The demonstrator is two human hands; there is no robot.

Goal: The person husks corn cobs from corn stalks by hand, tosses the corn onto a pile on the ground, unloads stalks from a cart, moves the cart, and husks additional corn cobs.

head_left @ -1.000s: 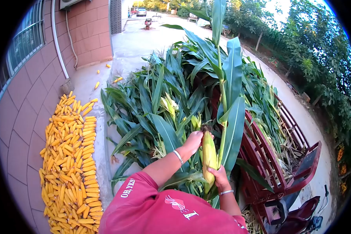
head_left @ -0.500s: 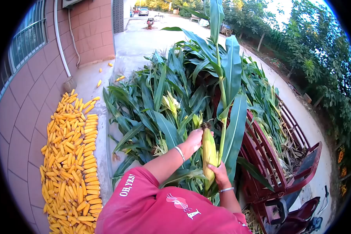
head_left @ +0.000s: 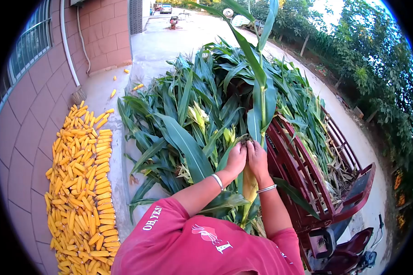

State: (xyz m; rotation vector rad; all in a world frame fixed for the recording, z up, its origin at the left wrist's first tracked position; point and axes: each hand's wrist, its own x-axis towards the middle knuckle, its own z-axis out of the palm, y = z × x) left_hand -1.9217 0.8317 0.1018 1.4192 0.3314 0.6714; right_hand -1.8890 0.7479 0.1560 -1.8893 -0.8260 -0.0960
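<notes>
An ear of corn in its pale husk stands upright on a tall green stalk. At its top my left hand and my right hand meet side by side, fingers closed on the tip of the husk. Both hands cover the ear's upper part. Long green leaves spread to the left of my hands, and another husked ear shows among them.
Yellow cobs lie in a long pile beside the tiled wall at left. A dark red cart loaded with corn stalks stands at right. Trees line the far right; a parked car is in the distance.
My right hand has moved up from the lower part of the ear to its tip, beside my left hand. The stalk's upper leaves have shifted.
</notes>
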